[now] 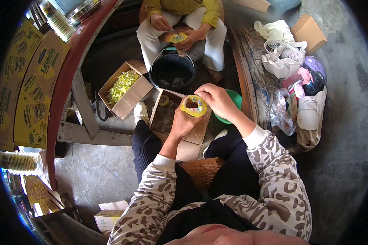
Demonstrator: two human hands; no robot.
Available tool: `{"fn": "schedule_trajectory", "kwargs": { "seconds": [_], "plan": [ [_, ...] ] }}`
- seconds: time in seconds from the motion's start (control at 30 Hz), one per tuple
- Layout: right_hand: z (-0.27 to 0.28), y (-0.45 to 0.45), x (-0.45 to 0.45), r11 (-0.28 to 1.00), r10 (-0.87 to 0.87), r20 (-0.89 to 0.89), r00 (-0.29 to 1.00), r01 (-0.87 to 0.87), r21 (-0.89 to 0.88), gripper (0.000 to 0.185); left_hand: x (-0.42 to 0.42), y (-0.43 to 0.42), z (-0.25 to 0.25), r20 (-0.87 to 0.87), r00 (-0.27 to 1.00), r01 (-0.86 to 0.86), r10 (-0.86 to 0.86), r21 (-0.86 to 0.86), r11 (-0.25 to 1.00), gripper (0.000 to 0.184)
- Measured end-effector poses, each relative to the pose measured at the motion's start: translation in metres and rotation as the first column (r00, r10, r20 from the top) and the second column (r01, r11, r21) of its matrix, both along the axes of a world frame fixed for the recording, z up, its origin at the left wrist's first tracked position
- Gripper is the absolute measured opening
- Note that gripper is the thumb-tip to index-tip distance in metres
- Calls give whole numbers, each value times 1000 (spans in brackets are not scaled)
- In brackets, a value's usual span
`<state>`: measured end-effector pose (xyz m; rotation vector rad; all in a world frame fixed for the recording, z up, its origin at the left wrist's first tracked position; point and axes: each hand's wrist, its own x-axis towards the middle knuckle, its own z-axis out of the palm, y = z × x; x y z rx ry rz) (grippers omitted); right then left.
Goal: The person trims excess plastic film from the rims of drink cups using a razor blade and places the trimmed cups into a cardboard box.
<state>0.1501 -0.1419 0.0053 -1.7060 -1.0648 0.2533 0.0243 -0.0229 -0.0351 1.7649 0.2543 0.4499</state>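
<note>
Yellow-lidded cup (194, 108), printed top, dark patch mid-lid, held over open cardboard box (188, 151). Left hand (184, 122): grip closed round cup. Right hand (217, 100): fingers bent at cup's rim, can't tell if pinching. Grey concrete floor (90, 175), black bucket (159, 66) ahead, red-edged desk (65, 81) with yellow cartons (32, 87) at left, person (212, 36) seated opposite.

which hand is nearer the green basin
Right: the right hand partly covers the green basin in view; the left hand is farther left, around the yellow-topped cup.
</note>
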Motion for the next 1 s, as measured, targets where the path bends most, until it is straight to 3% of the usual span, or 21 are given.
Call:
{"fn": "schedule_trajectory", "kwargs": {
  "seconds": [0.07, 0.1, 0.17, 0.43, 0.53, 0.7, 0.77, 0.83, 0.9, 0.97, 1.0],
  "plan": [
    [10, -3, -5, 989, 63, 211, 975, -33, -141, 23, 0, -2, 3, 32, 999, -9, 8, 56, 998, 54],
    [11, -3, -7, 990, 61, 209, 976, -32, -138, 23, 0, -2, 5, 67, 998, -21, 14, 110, 994, 51],
    [12, -3, -9, 969, 122, 513, 850, 11, -248, 27, -1, 1, 4, 25, 1000, 6, -9, 112, 994, 50],
    [-3, 2, -12, 944, 183, 716, 673, 83, -318, 21, -3, -1, 0, -19, 991, 130, -129, 111, 985, 54],
    [-6, 3, -11, 923, 242, 653, 718, 38, -383, 21, -4, 1, 0, -58, 987, 152, -148, 78, 985, 55],
    [-1, 3, -7, 947, 218, 604, 767, -15, -322, 17, -3, -2, 5, 103, 991, 67, -86, 173, 983, 50],
    [0, 3, -7, 949, 206, 562, 801, -24, -314, 15, -3, -7, 7, 90, 995, 30, -44, 157, 987, 48],
    [1, 4, -6, 954, 142, 452, 881, 0, -299, 15, -3, -11, 6, 79, 997, -9, -2, 143, 990, 46],
    [-7, 7, -1, 969, 65, 384, 921, 33, -243, 17, 0, -16, 2, 147, 988, -97, 53, 316, 944, 46],
    [-2, 9, 5, 957, -49, 121, 991, 81, -278, 18, 3, -22, 1, 189, 980, -104, 60, 231, 967, 45],
    [-6, 13, 5, 983, -56, 151, 987, 81, -163, 20, 5, -24, 2, 197, 976, -142, 97, 229, 963, 45]
  ]
}}
